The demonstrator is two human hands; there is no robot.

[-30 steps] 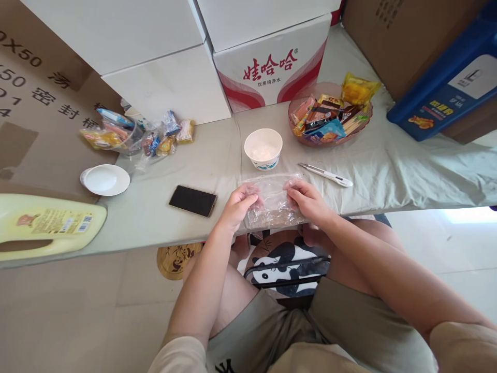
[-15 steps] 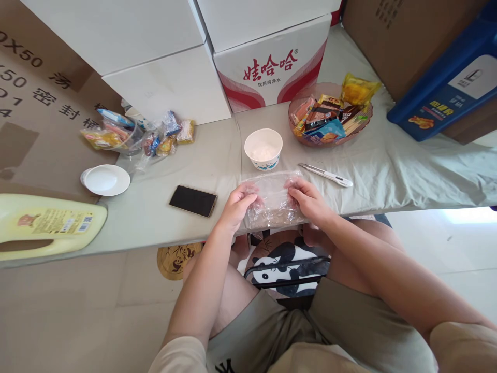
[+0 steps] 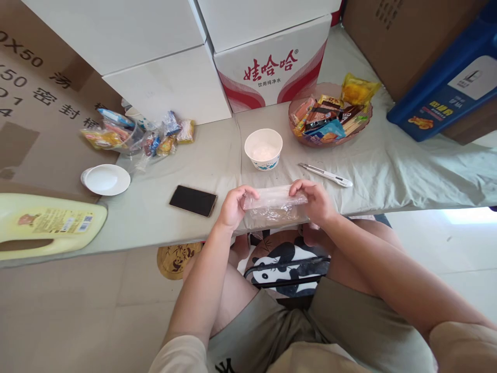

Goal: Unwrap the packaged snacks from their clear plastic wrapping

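Note:
A clear plastic bag is stretched between my two hands at the near edge of the table, its upper part folded over and the rest crinkled below. My left hand grips its left end, fingers curled over the fold. At the right end, my right hand pinches the same fold. Just beyond the bag stands a white paper bowl with a blue pattern and something whitish inside. A white utility knife lies to the right, apart from my right hand. To the left of my left hand rests a black phone.
A pink bowl of packaged snacks stands at back right, beside a blue jug. At left are a white bowl, several wrapped snacks and a pale yellow bottle. Boxes line the back.
The bag's upper edge has come down toward me and is folded over, making a narrower strip. Both hands have turned, with their fingers curling over the top.

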